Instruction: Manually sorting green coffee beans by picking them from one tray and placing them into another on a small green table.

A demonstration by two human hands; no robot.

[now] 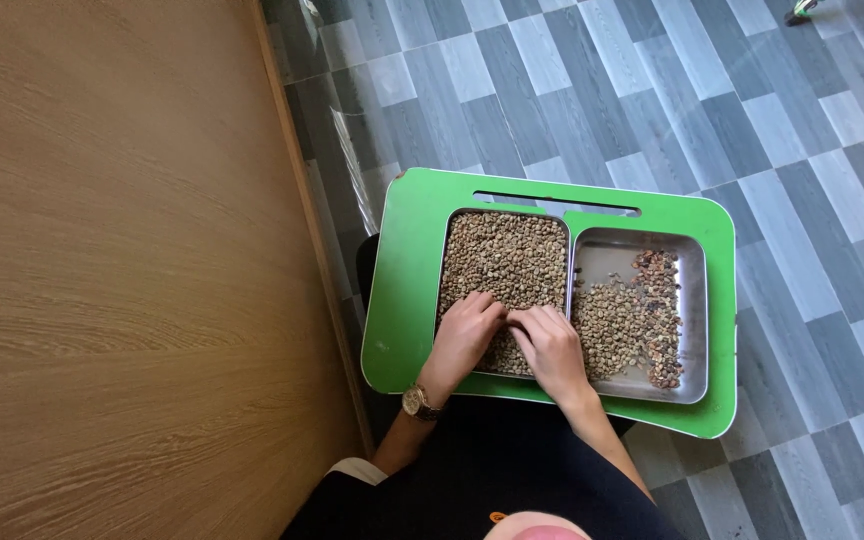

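Both hands down in left metal tray (pixel 452 250) of pale beans (pixel 507 255) on green lap tray (pixel 407 280). Left hand (pixel 464 335) and right hand (pixel 550 348) fingers loosely curled, spread over beans, clamped on nothing visible. Right metal tray (pixel 694 300) just beside.

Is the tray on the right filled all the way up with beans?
No, the right tray shows bare metal at its top left, with beans piled only across its lower part.

Two trays side by side on a lap tabletop
Left tray (pixel 505 262) full of beans (pixel 507 250), right tray (pixel 693 300) just beside it, partly filled; both on the tabletop (pixel 402 290), over the floor (pixel 652 90); wall panel (pixel 122 270) at left; both hands in the left tray's near end
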